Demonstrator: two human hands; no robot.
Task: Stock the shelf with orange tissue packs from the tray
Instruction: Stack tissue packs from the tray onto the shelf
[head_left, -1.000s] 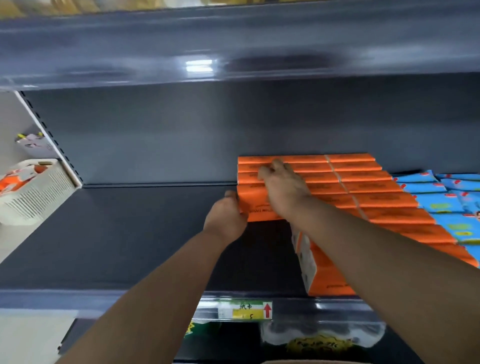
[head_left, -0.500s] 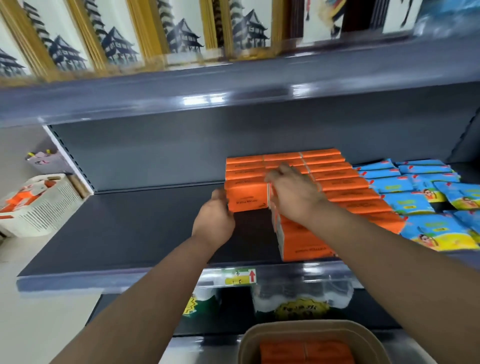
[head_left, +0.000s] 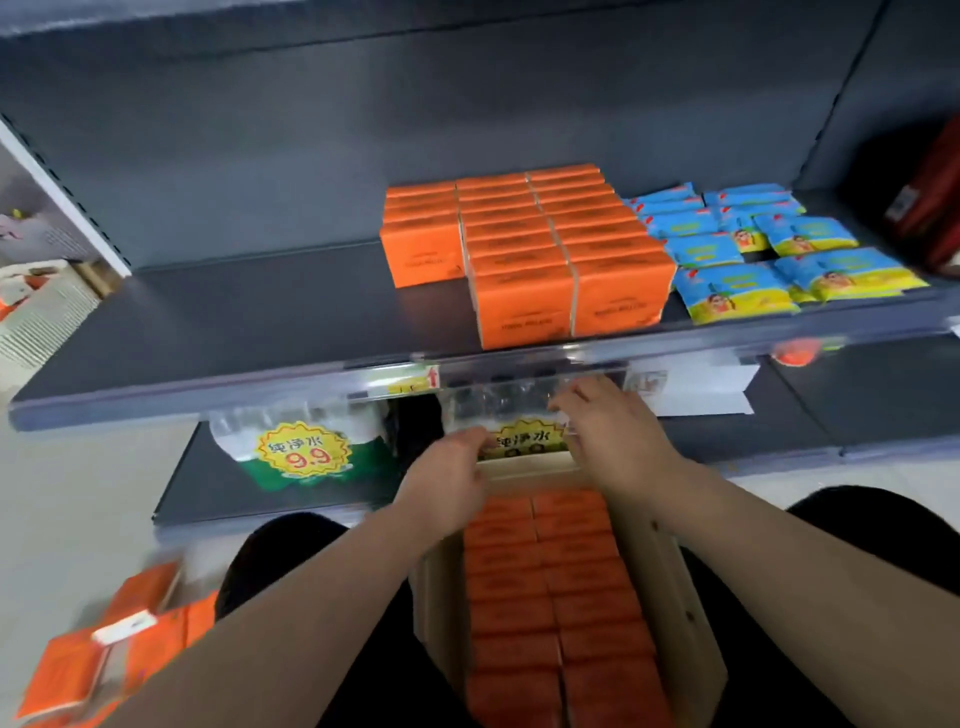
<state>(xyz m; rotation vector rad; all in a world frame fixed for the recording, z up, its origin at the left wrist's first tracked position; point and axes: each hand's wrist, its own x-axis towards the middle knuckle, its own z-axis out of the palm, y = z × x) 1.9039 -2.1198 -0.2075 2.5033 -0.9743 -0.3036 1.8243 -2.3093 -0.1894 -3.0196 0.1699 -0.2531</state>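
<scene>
Right hand (head_left: 610, 431): fingers loose, slightly spread, empty, over the far edge of the tray (head_left: 670, 587). Left hand (head_left: 447, 483): fingers curled at the tray's far left corner; gripping the rim or not, I can't tell. In tray, between my knees: orange tissue packs (head_left: 550, 597), two columns, count blurred. Shelf (head_left: 260, 322) above: stocked packs (head_left: 524, 249), three columns right of centre, leftmost shorter. Blue packs (head_left: 748, 260), two columns, toward the right edge.

Tissue packs (head_left: 524, 244) stand on the shelf (head_left: 260, 322), packets (head_left: 737, 280) to their right; the tray (head_left: 675, 597) sits below, before it.
</scene>
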